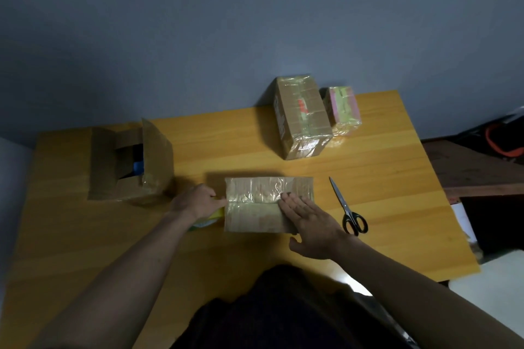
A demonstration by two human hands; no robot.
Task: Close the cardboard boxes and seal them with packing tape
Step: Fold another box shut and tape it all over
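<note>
Nearest the body, bare wood of the table point(119, 241) runs between the two forearms and out to the left front corner. The table's right edge slants away to the far right corner, with floor and dark clutter beyond it.

The right hand point(307, 222) lies flat on the box point(268, 204), fingers straight and slightly spread, fingertips on the tape point(256, 195) that runs along the closed centre seam. The thumb sticks out over the table, just off the box's near edge. The box sits mid-table with its near edge parallel to the body and its flaps down.

The left hand point(197, 201) is at the box's left end, fingers curled round a tape roll point(209, 219), of which only a yellow and pale part shows below the hand, touching the box's left edge.

The scissors point(350, 208) lie just right of the box, apart from it, handles near and blades pointing away; bare table stretches from them to the right edge.

Left of the hands stands an open box point(129, 164), one flap upright, something blue inside; a narrow strip of wood separates it from the left hand.

Farther back, near the far edge and wall, a taped box point(302, 116) stands with a smaller wrapped parcel point(343, 108) just beside it on the right. A wide band of bare wood lies between these and the box under the hands.
</note>
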